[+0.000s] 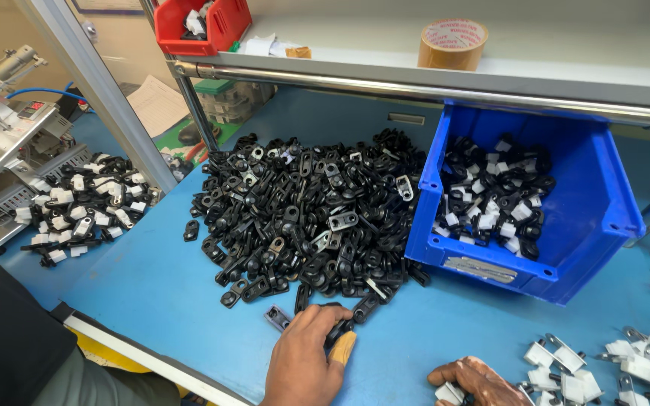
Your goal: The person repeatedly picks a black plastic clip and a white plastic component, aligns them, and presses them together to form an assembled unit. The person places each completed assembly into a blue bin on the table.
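A blue plastic bin (581, 225) stands tilted on the blue bench top (152, 286), right of centre, with a pale rectangular label (481, 269) on its front lip; it holds black parts fitted with white pieces. On the grey shelf (551, 60) above sit 1 roll of brown packing tape (453, 43) bearing a round red-and-white core label, and 1 red bin (203, 24) at the left end. A small pale label plate (406, 119) is fixed to the blue back panel under the shelf rail. The large pile of black plastic clips (310, 210) lies at bench centre, touching the blue bin's left wall. A second heap of black-and-white assembled parts (84, 210) lies at far left, and white clips with metal tabs (626, 361) lie at lower right. The left hand (302, 361) rests at the near edge of the pile, fingers curled narrowly around 1 black clip (338, 329), with a tan finger guard (342, 348) on 1 fingertip. The right hand (472, 382) lies low on the bench, fingers bent closed over 1 small white piece (448, 392), just beside the white clips.
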